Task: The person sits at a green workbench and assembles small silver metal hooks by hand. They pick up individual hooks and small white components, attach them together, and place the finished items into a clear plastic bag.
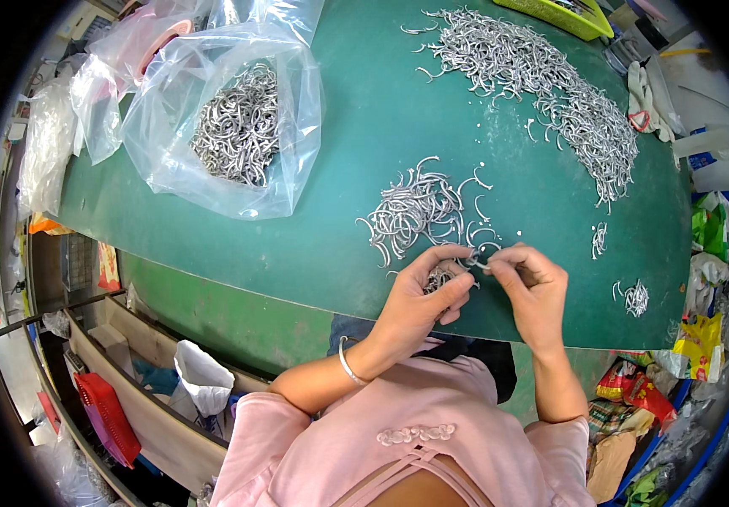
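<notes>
My left hand (432,291) is closed around a small bunch of curved silver metal pieces (437,280). Between its fingertips and those of my right hand (527,283) is one more curved metal piece (478,261), which the right thumb and forefinger pinch at one end. Just beyond my hands lies a loose pile of the same curved pieces (415,207) on the green table (339,152). A few single ones and tiny white bits are scattered at its right side. What lies deep in my left palm is hidden by the fingers.
A clear plastic bag (297,127) with many such pieces stands at the far left. One large heap (550,84) spreads along the far right, below a yellow-green tray (563,17). Two small clusters (635,298) lie near the right edge. An open drawer (145,363) is at lower left.
</notes>
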{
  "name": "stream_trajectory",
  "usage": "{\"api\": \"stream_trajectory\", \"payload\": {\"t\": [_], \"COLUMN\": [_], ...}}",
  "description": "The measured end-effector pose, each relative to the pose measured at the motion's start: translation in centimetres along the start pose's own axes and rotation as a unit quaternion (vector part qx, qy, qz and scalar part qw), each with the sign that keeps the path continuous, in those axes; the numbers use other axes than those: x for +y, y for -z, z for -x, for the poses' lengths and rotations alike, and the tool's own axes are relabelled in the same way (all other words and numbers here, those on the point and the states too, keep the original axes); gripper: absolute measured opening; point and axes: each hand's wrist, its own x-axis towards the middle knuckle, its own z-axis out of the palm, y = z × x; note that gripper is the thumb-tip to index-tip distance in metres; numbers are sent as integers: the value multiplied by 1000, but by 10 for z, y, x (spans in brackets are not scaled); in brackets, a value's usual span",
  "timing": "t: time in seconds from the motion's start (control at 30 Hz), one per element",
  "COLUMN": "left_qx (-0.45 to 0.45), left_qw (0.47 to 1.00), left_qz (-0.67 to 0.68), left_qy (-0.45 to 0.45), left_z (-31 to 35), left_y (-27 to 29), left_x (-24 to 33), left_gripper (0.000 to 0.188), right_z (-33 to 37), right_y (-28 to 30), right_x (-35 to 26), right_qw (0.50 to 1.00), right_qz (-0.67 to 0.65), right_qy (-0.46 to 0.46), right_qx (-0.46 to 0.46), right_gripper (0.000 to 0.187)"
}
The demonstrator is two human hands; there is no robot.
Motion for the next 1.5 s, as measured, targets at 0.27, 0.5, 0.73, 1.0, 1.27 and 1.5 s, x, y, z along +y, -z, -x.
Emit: {"api": "stream_trajectory", "payload": {"t": [0.27, 0.5, 0.73, 1.0, 1.27, 1.5], "left_qx": [-33, -138, -87, -44, 12, -31], "left_qw": [999, 986, 994, 998, 992, 998], "left_qz": [20, 85, -72, -24, -74, 51], "left_qy": [13, 41, -7, -25, -105, 15], "left_z": [-5, -6, -1, 6, 1, 9], "left_y": [17, 18, 11, 4, 6, -1], "left_x": [-9, -4, 0, 0, -5, 1], "left_gripper": [20, 22, 19, 20, 18, 26], "right_z": [-3, 0, 8, 20, 19, 23], "right_y": [8, 7, 10, 2, 8, -2], "right_x": [3, 4, -28, -32, -27, -6], "right_qw": [984, 992, 954, 971, 975, 992], "right_qz": [135, -12, 191, 144, -167, 64], "right_qy": [117, 16, 204, 161, -63, 106], "right_qx": [-18, -122, -108, -101, -129, 25], "right_gripper": [23, 17, 11, 8, 6, 5]}}
